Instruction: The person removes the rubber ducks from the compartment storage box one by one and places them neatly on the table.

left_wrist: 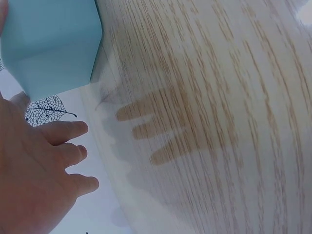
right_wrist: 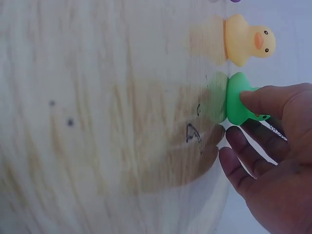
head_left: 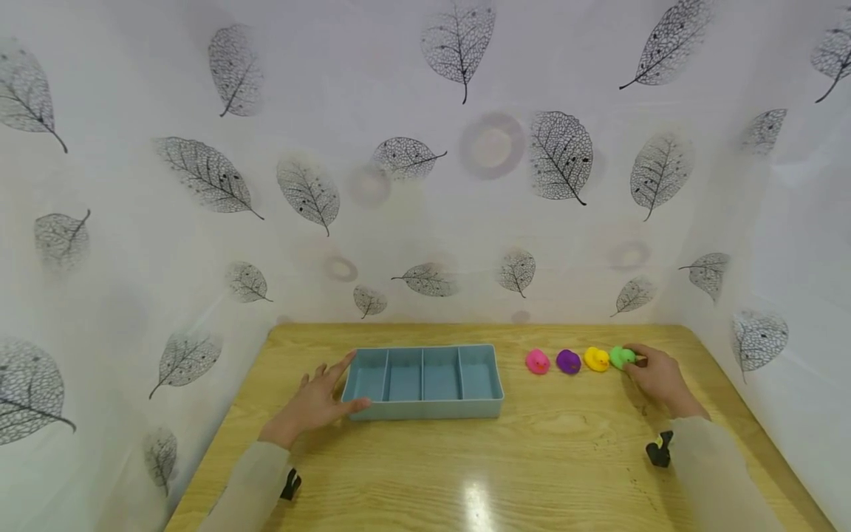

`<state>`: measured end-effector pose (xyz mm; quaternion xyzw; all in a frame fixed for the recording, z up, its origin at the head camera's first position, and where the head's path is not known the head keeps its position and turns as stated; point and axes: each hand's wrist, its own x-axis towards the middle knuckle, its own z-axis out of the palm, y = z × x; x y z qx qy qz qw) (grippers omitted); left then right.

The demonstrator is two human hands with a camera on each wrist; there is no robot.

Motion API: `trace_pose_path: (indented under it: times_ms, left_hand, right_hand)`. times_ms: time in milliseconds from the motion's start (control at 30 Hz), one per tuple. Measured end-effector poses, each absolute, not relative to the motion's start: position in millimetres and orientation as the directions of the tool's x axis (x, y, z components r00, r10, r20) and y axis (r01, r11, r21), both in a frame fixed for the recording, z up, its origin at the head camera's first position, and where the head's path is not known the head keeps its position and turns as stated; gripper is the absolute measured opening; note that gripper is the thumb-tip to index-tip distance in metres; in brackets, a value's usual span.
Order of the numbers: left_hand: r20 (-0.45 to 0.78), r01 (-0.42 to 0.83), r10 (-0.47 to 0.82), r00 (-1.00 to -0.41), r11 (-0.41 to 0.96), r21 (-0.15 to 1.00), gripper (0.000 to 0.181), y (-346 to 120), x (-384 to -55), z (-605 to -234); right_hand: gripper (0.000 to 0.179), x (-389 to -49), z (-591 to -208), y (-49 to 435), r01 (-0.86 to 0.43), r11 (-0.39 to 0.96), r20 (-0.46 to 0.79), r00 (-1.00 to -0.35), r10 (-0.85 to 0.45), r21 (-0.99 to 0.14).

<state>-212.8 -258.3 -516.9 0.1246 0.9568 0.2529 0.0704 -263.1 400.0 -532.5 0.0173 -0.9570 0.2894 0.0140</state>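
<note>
A pale blue divided box (head_left: pixel 425 410) stands on the table with its row of compartments facing up. My left hand (head_left: pixel 312 403) holds its left end, thumb at the front wall and index finger near the back corner; the other fingers spread away from it, as the left wrist view shows. On the right, my right hand (head_left: pixel 658 375) pinches a green rubber duck (right_wrist: pixel 238 105) with the thumb on its near side. The duck still sits at table level. In a row to its left are a yellow duck (head_left: pixel 596 360), a purple duck (head_left: pixel 568 361) and a pink duck (head_left: pixel 538 362).
The light wooden table (head_left: pixel 565 458) runs back to a white curtain (head_left: pixel 425 222) printed with dark leaves, which also lines both sides. Small dark marks (right_wrist: pixel 192 132) show on the wood by the right hand. Black straps sit at both wrists.
</note>
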Motion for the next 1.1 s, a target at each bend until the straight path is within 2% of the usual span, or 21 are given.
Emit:
trace_pose_path:
  times_ms: [367, 567, 700, 900, 1100]
  left_hand:
    - [-0.070, 0.204, 0.274, -0.959, 0.841, 0.502, 0.103, -259.0, -214.6, -518.2]
    - [-0.069, 0.205, 0.277, -0.958, 0.834, 0.512, 0.103, -259.0, -214.7, -519.3]
    - [-0.062, 0.220, 0.286, -0.956, 0.843, 0.491, 0.104, -257.5, -214.9, -517.4]
    - [-0.064, 0.256, 0.314, -0.947, 0.862, 0.438, 0.107, -255.5, -217.4, -502.6]
    - [0.051, 0.285, 0.292, -0.955, 0.854, 0.434, 0.090, -244.0, -229.1, -480.6]
  right_hand:
    - [0.052, -261.2, -529.6, 399.3, -0.032, 0.830, 0.018, -0.999, -0.027, -0.557]
    - [0.060, -259.3, -526.9, 402.1, -0.036, 0.819, -0.008, -0.999, -0.049, -0.573]
    - [0.062, -257.0, -521.8, 406.9, -0.054, 0.838, -0.005, -0.998, -0.068, -0.544]
    - [0.058, -256.0, -499.9, 398.1, -0.092, 0.864, 0.055, -0.996, -0.074, -0.495]
    - [0.054, -259.1, -478.5, 350.2, -0.143, 0.845, 0.170, -0.983, -0.063, -0.515]
